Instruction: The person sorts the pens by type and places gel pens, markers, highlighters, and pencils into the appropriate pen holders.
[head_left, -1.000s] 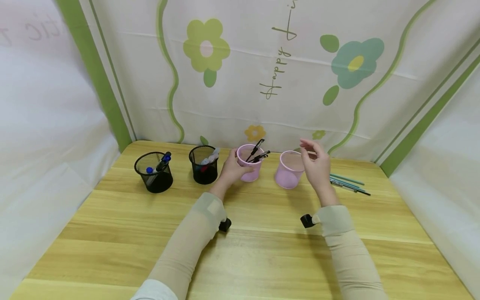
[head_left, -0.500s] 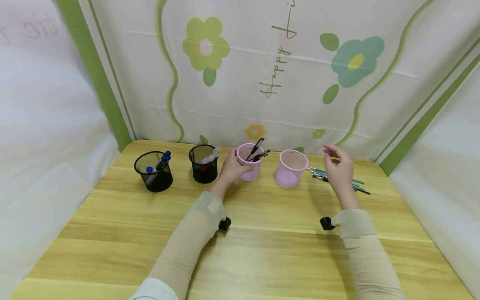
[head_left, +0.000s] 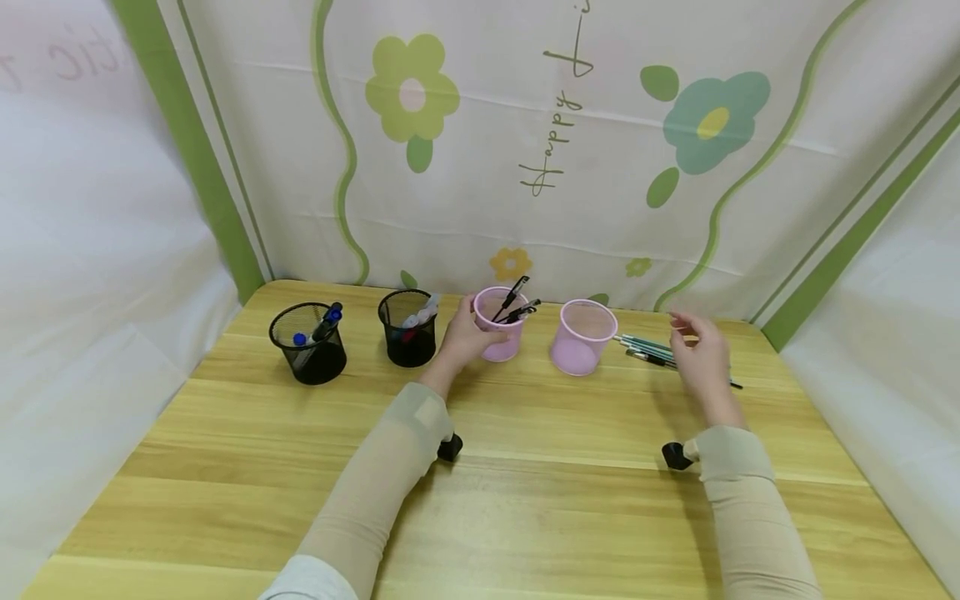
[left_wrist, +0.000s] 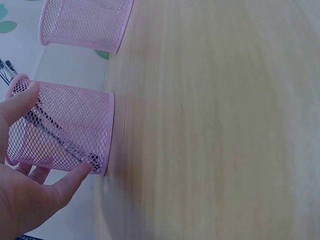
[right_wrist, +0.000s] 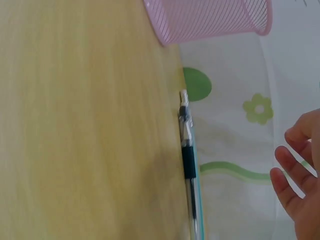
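My left hand [head_left: 463, 340] holds a pink mesh pen cup [head_left: 504, 346] by its side. In the left wrist view the thumb lies near the rim of this cup [left_wrist: 75, 115] and the fingers spread along its wall. Black pens [head_left: 513, 302] lean inside it. My right hand [head_left: 703, 354] hovers above the pens and pencils at the right, its fingers loosely bent and holding nothing. Under it lie a clear pen with a black grip [right_wrist: 188, 160] and several teal pencils [head_left: 648, 344], partly covered by the hand in the head view.
A second pink pen cup [head_left: 576, 357] stands between the hands. Two black mesh cups stand at the left: one [head_left: 318, 367] has markers with blue ends, the other [head_left: 408, 348] has white-capped pens. A printed curtain [head_left: 465, 208] hangs behind the wooden table [head_left: 525, 517].
My right hand has moved right, away from the second pink pen cup and over the pens and pencils, uncovering their left ends. The left hand stays on its cup.
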